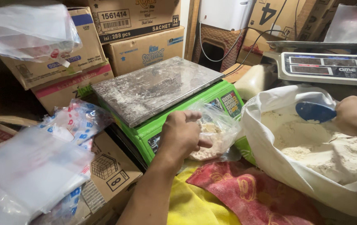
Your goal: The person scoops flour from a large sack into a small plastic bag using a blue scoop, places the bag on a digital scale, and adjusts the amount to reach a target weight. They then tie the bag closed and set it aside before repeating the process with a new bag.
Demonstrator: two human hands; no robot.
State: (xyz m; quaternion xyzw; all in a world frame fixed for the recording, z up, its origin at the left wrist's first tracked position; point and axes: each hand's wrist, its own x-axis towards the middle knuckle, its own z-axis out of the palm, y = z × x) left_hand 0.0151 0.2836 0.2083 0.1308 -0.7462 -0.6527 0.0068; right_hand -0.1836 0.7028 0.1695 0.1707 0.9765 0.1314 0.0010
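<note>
My left hand [181, 134] holds open a small clear plastic bag [215, 132] partly filled with pale flour, in front of a green scale [195, 109] with a dusty steel pan [153, 88]. My right hand [355, 116] grips a blue scoop [314, 111] over a large white sack [270, 156] full of the same flour [324, 150]. The scoop's blade sits just above the flour, right of the small bag.
Stacks of clear plastic bags [32, 171] lie on cardboard boxes [107, 171] at the left. More cartons [143, 52] stand behind the scale. A second, white scale [326, 67] sits at the back right. A red and yellow cloth [232, 196] covers my lap.
</note>
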